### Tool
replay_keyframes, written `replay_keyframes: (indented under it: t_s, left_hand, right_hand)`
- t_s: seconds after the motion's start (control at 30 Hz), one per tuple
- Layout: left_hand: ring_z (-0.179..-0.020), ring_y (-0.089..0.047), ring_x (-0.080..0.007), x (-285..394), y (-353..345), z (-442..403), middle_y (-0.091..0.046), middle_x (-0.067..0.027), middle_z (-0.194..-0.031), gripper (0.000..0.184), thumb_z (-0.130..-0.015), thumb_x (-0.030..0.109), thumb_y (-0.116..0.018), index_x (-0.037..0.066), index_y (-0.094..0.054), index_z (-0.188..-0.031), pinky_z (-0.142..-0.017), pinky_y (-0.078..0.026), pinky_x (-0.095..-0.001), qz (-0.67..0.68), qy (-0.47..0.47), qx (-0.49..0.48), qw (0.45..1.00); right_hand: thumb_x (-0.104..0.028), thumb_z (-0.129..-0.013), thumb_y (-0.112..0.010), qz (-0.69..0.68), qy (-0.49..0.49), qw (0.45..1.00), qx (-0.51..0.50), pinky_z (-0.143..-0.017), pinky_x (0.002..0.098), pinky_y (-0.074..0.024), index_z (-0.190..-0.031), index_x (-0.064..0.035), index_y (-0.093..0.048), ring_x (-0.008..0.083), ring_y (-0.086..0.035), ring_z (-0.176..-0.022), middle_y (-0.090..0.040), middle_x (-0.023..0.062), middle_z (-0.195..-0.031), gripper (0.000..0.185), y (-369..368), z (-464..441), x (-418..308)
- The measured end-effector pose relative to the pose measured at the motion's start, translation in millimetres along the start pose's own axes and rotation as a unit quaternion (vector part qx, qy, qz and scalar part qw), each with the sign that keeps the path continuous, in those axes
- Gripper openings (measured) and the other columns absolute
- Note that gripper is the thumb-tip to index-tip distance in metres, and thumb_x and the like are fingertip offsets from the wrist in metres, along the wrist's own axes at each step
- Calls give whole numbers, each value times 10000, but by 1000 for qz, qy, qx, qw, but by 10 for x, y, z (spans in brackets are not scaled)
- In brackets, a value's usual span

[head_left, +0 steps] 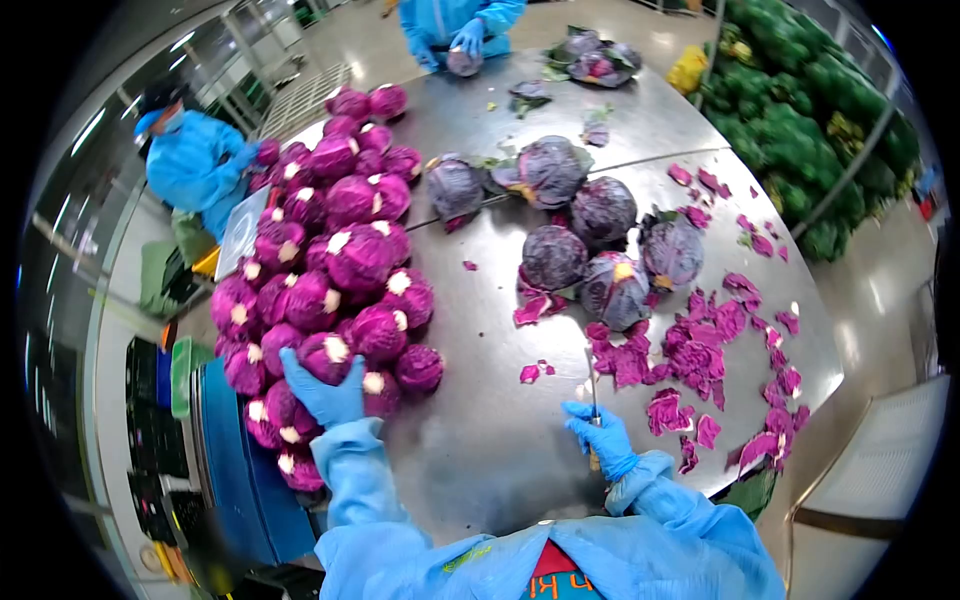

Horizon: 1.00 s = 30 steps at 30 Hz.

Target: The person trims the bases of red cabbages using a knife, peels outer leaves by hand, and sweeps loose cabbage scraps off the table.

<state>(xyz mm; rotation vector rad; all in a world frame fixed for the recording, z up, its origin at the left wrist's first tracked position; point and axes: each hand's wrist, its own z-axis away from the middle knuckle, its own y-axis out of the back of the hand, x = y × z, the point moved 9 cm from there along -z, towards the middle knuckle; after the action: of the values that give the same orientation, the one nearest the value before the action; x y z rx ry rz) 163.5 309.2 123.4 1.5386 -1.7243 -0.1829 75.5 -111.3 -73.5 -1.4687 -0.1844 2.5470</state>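
Note:
My left hand (328, 398), in a blue glove, has its thumb and fingers spread round a peeled red cabbage (325, 354) with a pale cut stem end. That cabbage sits at the near part of a large pile of trimmed red cabbages (358, 256) along the table's left side. In my right hand (606, 440), also gloved in blue, is a knife (595, 385), its narrow blade pointing away from me over the table. Beyond the knife lie several untrimmed red cabbages (555, 258) with dull, dark outer leaves.
Torn purple leaves (693, 350) are scattered over the right of the metal table (475, 340). Across it, a co-worker's gloved hands (467, 40) hold a cabbage. Another person (195, 165) stands at the left. Green leafy vegetables (790, 110) fill a rack at the right.

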Motion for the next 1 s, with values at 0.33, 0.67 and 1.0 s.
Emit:
replay_keyframes:
  t_s: [0.33,0.67,1.0]
  left_hand:
    - [-1316,-375,-369,-538,-470,-10,-417,-210,-1407,886,-693,255,-812,39,-361,-1423,-1096,-299,-482,-122,2,-70,990]
    - [-1224,-470,-347,1382,-1173,834,-514,-184,-1283,552,-745,165,-777,22,-550,-1227,-1042,-387,-425,237,-152,-334,900]
    - [-1449,-97,-421,2207,-2701,2300,-203,-229,-1544,1298,-511,504,-866,78,-168,-1519,-1150,-57,-574,156,-350,-597,704]
  right_hand:
    - [-138,-881,-674,-14,-47,998,29,-544,195,-422,-1156,-69,-664,52,-551,-667,-692,4,-1002,284,241,364,592]
    - [26,-899,-512,2,339,871,354,-905,260,-464,-1183,-17,-580,123,-580,-988,-622,69,-1166,295,2226,82,-1125]
    - [-277,-789,-623,447,164,755,451,-1078,404,-367,-1313,-175,-558,387,-436,-1288,-431,237,-1407,538,4057,-1158,-1662]
